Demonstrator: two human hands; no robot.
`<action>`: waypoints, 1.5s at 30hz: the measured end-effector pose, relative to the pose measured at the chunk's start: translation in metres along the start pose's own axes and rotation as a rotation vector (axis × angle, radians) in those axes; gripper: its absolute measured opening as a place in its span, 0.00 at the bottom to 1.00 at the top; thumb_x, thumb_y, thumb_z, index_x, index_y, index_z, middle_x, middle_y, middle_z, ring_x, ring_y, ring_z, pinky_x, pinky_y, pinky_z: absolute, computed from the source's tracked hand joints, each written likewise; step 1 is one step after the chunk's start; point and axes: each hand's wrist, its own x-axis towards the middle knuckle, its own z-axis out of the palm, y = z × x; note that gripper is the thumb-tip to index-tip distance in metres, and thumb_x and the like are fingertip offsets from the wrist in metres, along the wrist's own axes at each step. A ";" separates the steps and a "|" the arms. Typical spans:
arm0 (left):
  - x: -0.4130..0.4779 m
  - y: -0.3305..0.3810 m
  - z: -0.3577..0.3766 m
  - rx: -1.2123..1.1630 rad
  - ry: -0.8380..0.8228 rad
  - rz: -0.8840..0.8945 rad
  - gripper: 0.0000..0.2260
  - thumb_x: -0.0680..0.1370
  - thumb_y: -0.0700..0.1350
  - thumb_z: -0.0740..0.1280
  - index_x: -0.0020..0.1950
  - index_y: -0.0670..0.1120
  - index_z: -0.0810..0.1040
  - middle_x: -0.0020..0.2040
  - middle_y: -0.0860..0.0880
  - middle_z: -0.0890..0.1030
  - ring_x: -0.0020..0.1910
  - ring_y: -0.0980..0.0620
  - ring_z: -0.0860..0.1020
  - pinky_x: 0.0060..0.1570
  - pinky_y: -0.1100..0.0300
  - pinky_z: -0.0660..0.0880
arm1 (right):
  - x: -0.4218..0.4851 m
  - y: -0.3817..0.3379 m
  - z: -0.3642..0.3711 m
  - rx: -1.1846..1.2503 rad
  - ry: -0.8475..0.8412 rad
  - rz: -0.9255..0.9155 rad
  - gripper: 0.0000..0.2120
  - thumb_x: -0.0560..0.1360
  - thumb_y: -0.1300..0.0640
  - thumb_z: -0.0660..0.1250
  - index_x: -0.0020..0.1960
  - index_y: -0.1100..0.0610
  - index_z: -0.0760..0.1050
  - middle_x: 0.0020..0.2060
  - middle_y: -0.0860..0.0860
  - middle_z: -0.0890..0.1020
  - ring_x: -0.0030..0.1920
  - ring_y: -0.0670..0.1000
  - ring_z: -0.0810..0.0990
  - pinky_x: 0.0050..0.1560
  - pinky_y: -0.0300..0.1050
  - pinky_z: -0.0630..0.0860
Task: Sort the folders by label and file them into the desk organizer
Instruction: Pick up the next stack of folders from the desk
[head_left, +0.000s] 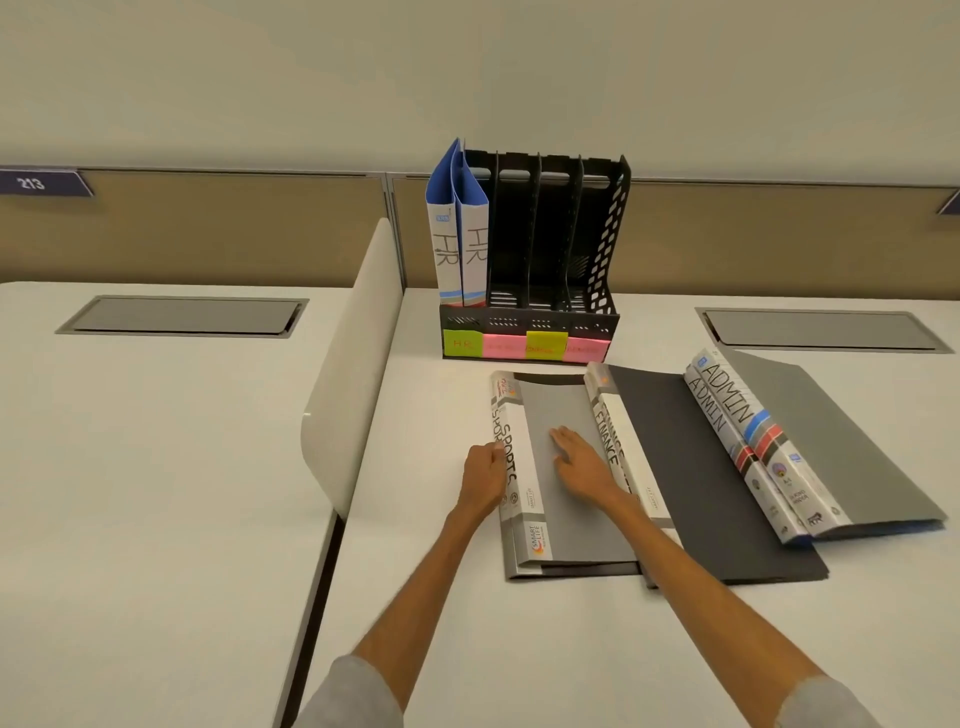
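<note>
A black desk organizer (608, 228) stands at the back of the desk with coloured sticky labels along its base. Two blue HR folders (460, 244) stand in its leftmost slot. Two stacked grey SPORTS folders (566, 519) lie flat in front of me. My left hand (483, 475) grips their spine edge. My right hand (579, 462) rests flat on the grey cover with fingers spread. To the right lie dark FINANCE folders (717, 493), then two ADMIN folders (841, 431), overlapping.
A white curved divider panel (353, 374) stands left of the folders. Grey cable hatches are set into the desks at the left (182, 316) and right (821, 331). A brown partition runs behind the organizer.
</note>
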 end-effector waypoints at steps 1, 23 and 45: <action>0.000 0.002 0.000 -0.091 -0.006 -0.037 0.17 0.84 0.41 0.52 0.45 0.35 0.76 0.45 0.38 0.81 0.41 0.47 0.78 0.39 0.58 0.72 | 0.001 0.001 0.000 0.001 -0.007 0.000 0.25 0.83 0.61 0.53 0.79 0.58 0.52 0.79 0.55 0.53 0.79 0.52 0.51 0.78 0.45 0.48; -0.003 0.050 0.030 -0.304 -0.008 -0.091 0.38 0.66 0.32 0.76 0.70 0.48 0.63 0.56 0.48 0.79 0.49 0.51 0.81 0.38 0.63 0.80 | 0.035 0.019 -0.062 0.467 -0.029 0.024 0.16 0.81 0.60 0.61 0.67 0.56 0.76 0.68 0.53 0.75 0.67 0.53 0.72 0.68 0.46 0.67; -0.013 0.160 0.001 -0.253 0.172 0.286 0.36 0.67 0.40 0.77 0.70 0.60 0.65 0.55 0.62 0.78 0.49 0.56 0.82 0.34 0.71 0.77 | 0.068 -0.118 -0.261 0.454 -0.035 -0.338 0.29 0.79 0.52 0.65 0.76 0.43 0.57 0.73 0.57 0.65 0.56 0.65 0.80 0.38 0.54 0.84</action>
